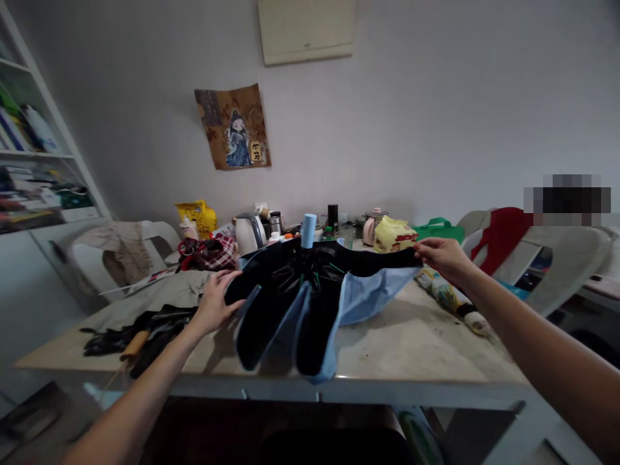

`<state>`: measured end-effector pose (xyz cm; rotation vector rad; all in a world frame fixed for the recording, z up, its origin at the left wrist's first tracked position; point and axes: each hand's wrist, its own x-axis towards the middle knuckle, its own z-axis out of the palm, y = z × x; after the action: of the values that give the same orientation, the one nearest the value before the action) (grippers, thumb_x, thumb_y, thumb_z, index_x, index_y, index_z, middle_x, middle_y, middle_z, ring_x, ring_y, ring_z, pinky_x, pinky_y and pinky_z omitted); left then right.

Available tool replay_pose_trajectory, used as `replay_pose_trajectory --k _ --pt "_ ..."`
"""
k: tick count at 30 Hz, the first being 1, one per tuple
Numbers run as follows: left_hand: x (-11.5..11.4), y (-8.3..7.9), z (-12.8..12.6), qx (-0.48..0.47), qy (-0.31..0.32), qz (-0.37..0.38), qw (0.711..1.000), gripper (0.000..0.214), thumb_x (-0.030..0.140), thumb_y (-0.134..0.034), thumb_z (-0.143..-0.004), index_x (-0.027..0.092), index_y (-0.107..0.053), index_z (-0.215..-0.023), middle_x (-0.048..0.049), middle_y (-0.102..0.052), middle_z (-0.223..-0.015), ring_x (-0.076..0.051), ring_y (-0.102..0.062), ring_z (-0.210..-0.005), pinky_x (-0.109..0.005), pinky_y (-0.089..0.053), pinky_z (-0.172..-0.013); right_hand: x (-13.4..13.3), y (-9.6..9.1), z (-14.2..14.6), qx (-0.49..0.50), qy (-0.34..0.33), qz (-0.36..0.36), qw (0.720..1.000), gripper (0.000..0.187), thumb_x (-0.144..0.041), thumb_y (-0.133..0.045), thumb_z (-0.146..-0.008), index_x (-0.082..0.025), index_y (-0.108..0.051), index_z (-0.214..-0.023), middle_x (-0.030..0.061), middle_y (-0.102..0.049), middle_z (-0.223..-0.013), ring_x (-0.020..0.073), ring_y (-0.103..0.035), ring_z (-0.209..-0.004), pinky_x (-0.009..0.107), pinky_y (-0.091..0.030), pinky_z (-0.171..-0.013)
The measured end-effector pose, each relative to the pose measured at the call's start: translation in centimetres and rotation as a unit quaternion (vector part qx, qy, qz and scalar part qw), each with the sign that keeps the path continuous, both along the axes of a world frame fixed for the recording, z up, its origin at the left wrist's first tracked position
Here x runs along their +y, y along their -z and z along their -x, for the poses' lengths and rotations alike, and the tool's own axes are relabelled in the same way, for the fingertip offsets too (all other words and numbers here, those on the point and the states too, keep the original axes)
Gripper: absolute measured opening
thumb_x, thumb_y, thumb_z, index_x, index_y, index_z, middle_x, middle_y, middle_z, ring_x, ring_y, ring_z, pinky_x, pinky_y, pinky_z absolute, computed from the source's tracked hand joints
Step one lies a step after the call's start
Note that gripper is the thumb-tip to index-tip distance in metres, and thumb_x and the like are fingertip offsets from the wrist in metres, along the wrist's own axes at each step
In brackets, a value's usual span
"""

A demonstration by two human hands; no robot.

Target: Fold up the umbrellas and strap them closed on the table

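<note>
A light-blue umbrella with a black lining sits partly folded on the table, its blue handle pointing up. Loose canopy folds hang toward me over the table's front edge, and the dark ribs show at the centre. My right hand pinches the tip of a canopy panel at the right and holds the fabric stretched out. At the left, my left hand grips another fold between thumb and fingers. Beside my left forearm lies a black folded umbrella with a brown wooden handle.
Behind the umbrella stand an electric kettle, a yellow bag, a pale yellow package and a green bag. A patterned folded umbrella lies at the right of the table. White chairs flank it; a person is partly visible far right.
</note>
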<state>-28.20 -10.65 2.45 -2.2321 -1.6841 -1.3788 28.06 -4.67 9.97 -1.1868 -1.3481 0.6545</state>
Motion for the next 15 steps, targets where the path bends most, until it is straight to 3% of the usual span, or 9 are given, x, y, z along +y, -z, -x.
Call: replay_pose_trajectory --k 3,5,6,7,9,12,14,15 --pt "-1.6 1.2 -1.8 -0.165 0.028 0.187 0.968 0.094 0.047 -0.077 -0.065 0.023 -0.036 -0.146 -0.0147 -0.055 -0.125 -0.031 -0.059 -0.113 -0.050 -0.053 -0.092 0.4 1.6 0.0 -0.051 0.010 0.051 0.997 0.021 -0.033 -0.076 -0.058 -0.016 -0.064 -0.061 0.0040 -0.062 -0.055 0.0114 -0.049 -0.046 0.023 -0.036 -0.042" --pt "-2.0 1.1 -3.1 -0.245 0.061 0.287 0.924 0.098 0.049 -0.076 -0.069 0.025 -0.026 -0.150 -0.0147 -0.058 -0.121 -0.028 -0.066 -0.098 -0.046 -0.057 -0.080 1.0 2.3 -0.1 -0.085 0.034 0.056 0.994 0.022 -0.036 -0.073 -0.060 -0.017 -0.064 -0.061 0.0046 -0.063 -0.058 0.0142 -0.053 -0.051 0.025 -0.039 -0.045" --pt "-1.9 0.9 -3.6 -0.263 0.071 0.299 0.915 0.098 0.049 -0.075 -0.069 0.026 -0.025 -0.151 -0.0146 -0.059 -0.121 -0.027 -0.067 -0.095 -0.046 -0.057 -0.079 1.3 2.5 0.0 -0.097 0.046 0.048 0.993 0.023 -0.039 -0.073 -0.060 -0.017 -0.064 -0.063 0.0056 -0.065 -0.061 0.0163 -0.056 -0.055 0.026 -0.042 -0.048" --pt "-1.5 0.4 -4.2 -0.264 0.079 0.284 0.918 0.098 0.049 -0.076 -0.069 0.025 -0.027 -0.150 -0.0148 -0.059 -0.122 -0.027 -0.066 -0.098 -0.046 -0.056 -0.082 1.7 2.7 0.2 -0.107 0.052 0.037 0.992 0.027 -0.041 -0.073 -0.060 -0.017 -0.065 -0.069 0.0071 -0.067 -0.067 0.0188 -0.060 -0.061 0.027 -0.045 -0.051" --pt "-0.2 -0.8 -5.3 -0.216 0.079 0.198 0.953 0.099 0.046 -0.080 -0.064 0.022 -0.033 -0.148 -0.0163 -0.056 -0.130 -0.030 -0.060 -0.115 -0.047 -0.049 -0.097 2.4 2.8 1.2 -0.128 0.034 0.022 0.991 0.044 -0.043 -0.076 -0.058 -0.016 -0.068 -0.092 0.0112 -0.071 -0.086 0.0243 -0.066 -0.081 0.031 -0.053 -0.065" --pt "2.3 -2.5 -7.7 -0.071 0.080 0.082 0.991 0.097 0.040 -0.085 -0.055 0.018 -0.047 -0.142 -0.0182 -0.050 -0.141 -0.035 -0.046 -0.132 -0.048 -0.038 -0.109 2.8 2.7 4.2 -0.159 -0.087 0.063 0.981 0.087 -0.040 -0.078 -0.059 -0.016 -0.049 -0.138 0.0167 -0.066 -0.118 0.0287 -0.063 -0.108 0.037 -0.054 -0.085" --pt "3.6 -3.0 -9.8 -0.041 0.127 0.110 0.985 0.090 0.038 -0.084 -0.054 0.015 -0.053 -0.136 -0.0170 -0.058 -0.133 -0.033 -0.055 -0.122 -0.043 -0.045 -0.103 2.6 3.0 6.7 -0.189 -0.191 0.083 0.959 0.093 -0.039 -0.074 -0.065 -0.019 -0.038 -0.148 0.0156 -0.062 -0.128 0.0292 -0.061 -0.114 0.040 -0.053 -0.091" --pt "4.1 -3.0 -10.8 -0.040 0.153 0.134 0.978 0.080 0.038 -0.081 -0.057 0.014 -0.059 -0.130 -0.0145 -0.065 -0.123 -0.030 -0.061 -0.112 -0.040 -0.049 -0.097 2.4 3.2 7.8 -0.217 -0.232 0.072 0.946 0.086 -0.039 -0.073 -0.067 -0.021 -0.043 -0.146 0.0133 -0.063 -0.128 0.0296 -0.061 -0.114 0.041 -0.052 -0.093"
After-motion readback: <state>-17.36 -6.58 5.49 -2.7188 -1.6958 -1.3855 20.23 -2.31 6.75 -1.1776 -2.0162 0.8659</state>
